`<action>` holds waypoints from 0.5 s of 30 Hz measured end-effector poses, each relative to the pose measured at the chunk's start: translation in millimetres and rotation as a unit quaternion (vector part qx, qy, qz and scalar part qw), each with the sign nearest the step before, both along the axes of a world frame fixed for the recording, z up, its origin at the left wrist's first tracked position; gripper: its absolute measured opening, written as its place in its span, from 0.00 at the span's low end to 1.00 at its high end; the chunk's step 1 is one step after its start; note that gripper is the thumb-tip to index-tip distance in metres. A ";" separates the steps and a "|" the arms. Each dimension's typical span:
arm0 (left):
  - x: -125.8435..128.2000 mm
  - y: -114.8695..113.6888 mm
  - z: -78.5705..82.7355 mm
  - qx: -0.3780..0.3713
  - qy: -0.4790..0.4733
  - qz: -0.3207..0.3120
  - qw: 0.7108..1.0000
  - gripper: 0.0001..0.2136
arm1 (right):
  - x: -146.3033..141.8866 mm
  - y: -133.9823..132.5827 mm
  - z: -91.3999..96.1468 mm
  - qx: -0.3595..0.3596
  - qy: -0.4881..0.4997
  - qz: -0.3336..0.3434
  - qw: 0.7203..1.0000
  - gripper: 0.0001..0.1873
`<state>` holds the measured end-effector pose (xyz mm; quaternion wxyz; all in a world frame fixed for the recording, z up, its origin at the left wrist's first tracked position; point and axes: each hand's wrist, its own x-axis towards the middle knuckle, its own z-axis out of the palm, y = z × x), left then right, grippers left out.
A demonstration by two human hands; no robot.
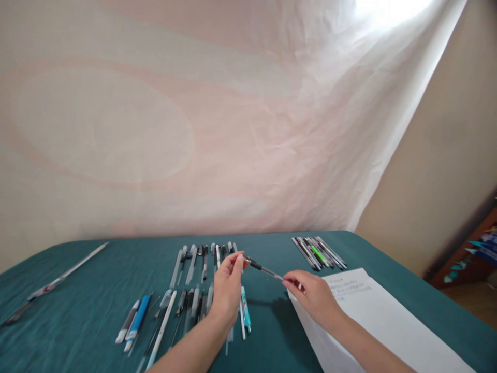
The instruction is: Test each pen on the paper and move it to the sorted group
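Both my hands hold one slim pen [264, 268] above the table, tilted down to the right. It has a black grip section and a see-through barrel. My left hand [229, 282] pinches its upper left end. The fingertips of my right hand [310, 295] close on its lower right end. A small white bit shows between the right fingers; I cannot tell what it is. Below my left hand lie disassembled pen parts, barrels and refills [194, 305], partly hidden by the forearm. A turquoise patterned pen [246, 309] rests just right of the left wrist.
A dark green cloth [77, 290] covers the table. Behind my left hand lies a row of pen parts [192, 264]. Several pens [320, 254] sit grouped at the back right. Written-on white paper [373, 316] lies under my right arm. A blue pen [139, 321] and a long clear strip [58, 282] are leftward.
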<state>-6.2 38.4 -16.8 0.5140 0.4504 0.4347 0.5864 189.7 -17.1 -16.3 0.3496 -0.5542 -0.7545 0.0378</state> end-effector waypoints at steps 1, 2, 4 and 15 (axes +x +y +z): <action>0.9 -0.6 -0.4 -0.011 0.001 -0.015 1.000 0.20 | 6.0 3.0 -0.1 -0.002 -0.019 -0.008 1.000 0.12; 2.0 -1.0 -1.3 -0.023 0.000 -0.028 0.999 0.20 | 12.9 6.2 -0.6 0.000 -0.032 -0.018 0.999 0.12; 4.3 -1.5 -4.8 -0.032 0.000 -0.055 0.998 0.21 | 30.3 14.0 -2.7 0.001 -0.044 -0.045 0.998 0.14; 5.3 -23.5 -17.2 0.249 0.388 -0.127 0.878 0.15 | 176.7 55.3 -23.0 -0.148 -0.096 -0.416 0.892 0.18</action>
